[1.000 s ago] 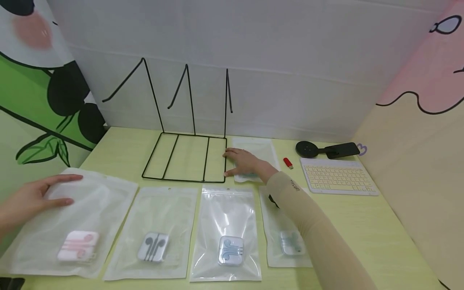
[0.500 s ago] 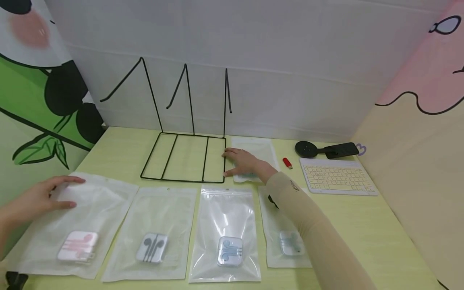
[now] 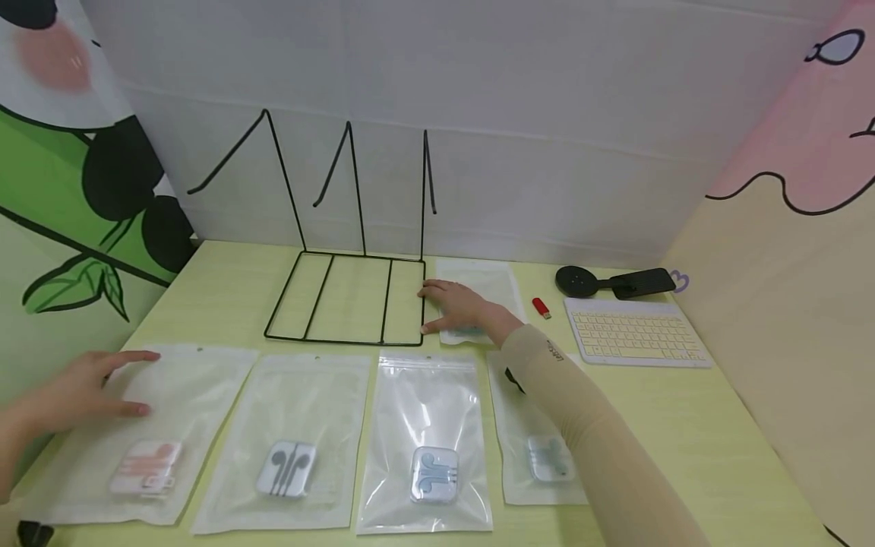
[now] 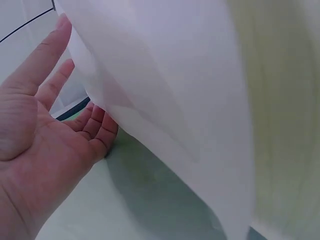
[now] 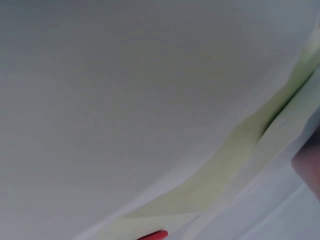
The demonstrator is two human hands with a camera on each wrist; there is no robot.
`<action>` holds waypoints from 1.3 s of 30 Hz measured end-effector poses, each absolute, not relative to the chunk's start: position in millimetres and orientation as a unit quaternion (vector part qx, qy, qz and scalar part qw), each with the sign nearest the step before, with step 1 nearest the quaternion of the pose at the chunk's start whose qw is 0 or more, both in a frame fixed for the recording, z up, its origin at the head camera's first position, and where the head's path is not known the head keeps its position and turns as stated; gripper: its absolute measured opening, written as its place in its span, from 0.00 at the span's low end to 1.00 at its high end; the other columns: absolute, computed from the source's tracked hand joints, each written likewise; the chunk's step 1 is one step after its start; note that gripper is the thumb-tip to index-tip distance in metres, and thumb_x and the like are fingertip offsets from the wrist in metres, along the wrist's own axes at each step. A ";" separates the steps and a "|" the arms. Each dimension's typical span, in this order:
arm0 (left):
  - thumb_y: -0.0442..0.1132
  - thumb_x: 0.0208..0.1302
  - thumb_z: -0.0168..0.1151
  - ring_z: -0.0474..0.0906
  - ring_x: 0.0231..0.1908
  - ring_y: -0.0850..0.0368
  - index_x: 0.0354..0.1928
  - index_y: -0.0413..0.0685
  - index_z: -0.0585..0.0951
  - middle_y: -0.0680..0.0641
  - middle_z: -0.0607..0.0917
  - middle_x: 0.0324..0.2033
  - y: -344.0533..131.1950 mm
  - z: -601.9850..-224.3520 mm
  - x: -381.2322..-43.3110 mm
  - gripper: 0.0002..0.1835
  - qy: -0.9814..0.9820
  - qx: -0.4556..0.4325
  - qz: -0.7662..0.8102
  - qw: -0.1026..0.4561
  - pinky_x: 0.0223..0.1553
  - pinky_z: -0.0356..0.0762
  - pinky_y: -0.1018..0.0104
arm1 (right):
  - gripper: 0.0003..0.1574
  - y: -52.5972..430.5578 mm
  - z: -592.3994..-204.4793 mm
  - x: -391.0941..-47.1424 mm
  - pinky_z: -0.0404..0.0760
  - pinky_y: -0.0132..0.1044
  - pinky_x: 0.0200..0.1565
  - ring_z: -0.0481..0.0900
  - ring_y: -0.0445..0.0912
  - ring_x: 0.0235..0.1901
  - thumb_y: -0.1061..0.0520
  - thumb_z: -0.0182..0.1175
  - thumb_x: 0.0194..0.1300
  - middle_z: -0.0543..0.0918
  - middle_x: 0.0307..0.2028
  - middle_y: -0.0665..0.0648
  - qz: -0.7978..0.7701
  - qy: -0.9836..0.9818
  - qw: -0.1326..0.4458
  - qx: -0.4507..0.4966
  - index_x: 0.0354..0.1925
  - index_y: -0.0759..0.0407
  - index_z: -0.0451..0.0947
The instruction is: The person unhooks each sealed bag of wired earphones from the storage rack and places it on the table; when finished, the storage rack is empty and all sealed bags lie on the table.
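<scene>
In the head view my left hand [image 3: 82,395] lies over the left edge of a translucent zip bag [image 3: 198,387] that holds boxed pink earphones [image 3: 146,467]. Its thumb and index finger are stretched out; in the left wrist view the fingertips touch the edge of the bag. A black wire rack [image 3: 386,304] with three bent uprights stands toward the back. My right hand [image 3: 461,308] rests at the rack's right bar, fingertips against it and thumb spread. Beneath that hand is another bag [image 3: 492,281], partly hidden. The right wrist view shows little of the hand.
Bags with boxed grey earphones [image 3: 287,469], blue earphones [image 3: 434,475] and pale green earphones [image 3: 549,458] lie along the front. Farther right are a red USB stick [image 3: 541,308], a black folding stand [image 3: 577,281] and a white keyboard [image 3: 636,333]. Walls border the table.
My left hand has come slightly toward the front. The left bag's upper edge has moved down and the bag lies flatter. My right hand and the rack hold their place.
</scene>
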State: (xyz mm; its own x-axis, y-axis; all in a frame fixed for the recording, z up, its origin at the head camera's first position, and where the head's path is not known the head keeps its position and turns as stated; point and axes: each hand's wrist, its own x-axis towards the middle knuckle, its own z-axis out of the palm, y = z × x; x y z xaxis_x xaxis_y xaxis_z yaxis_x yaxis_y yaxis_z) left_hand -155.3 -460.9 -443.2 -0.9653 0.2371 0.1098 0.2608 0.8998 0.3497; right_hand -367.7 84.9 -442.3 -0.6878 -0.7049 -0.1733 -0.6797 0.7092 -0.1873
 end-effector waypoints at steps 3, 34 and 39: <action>0.55 0.33 0.79 0.58 0.42 0.85 0.55 0.42 0.76 0.29 0.79 0.47 -461.7 -444.7 -154.6 0.44 -0.976 -0.127 -0.173 0.016 0.35 0.56 0.85 | 0.52 84.0 -441.8 -366.8 0.52 0.48 0.70 0.49 0.50 0.72 0.28 0.57 0.57 0.50 0.73 0.53 -0.054 0.917 0.120 -0.378 0.71 0.47 0.54; 0.45 0.48 0.74 0.55 0.61 0.31 0.63 0.46 0.70 0.35 0.64 0.63 -335.3 -351.9 -175.3 0.39 -0.952 -0.202 -0.221 0.059 0.52 0.56 0.31 | 0.52 86.6 -438.3 -368.4 0.50 0.46 0.70 0.47 0.50 0.72 0.27 0.57 0.57 0.49 0.74 0.53 -0.050 0.920 0.126 -0.368 0.71 0.47 0.54; 0.43 0.51 0.73 0.57 0.62 0.34 0.66 0.48 0.66 0.37 0.64 0.64 -293.6 -341.7 -183.3 0.40 -0.941 -0.230 -0.232 0.092 0.54 0.58 0.36 | 0.52 87.5 -438.7 -367.3 0.50 0.47 0.70 0.46 0.50 0.73 0.28 0.56 0.57 0.47 0.74 0.52 -0.064 0.919 0.138 -0.363 0.72 0.46 0.53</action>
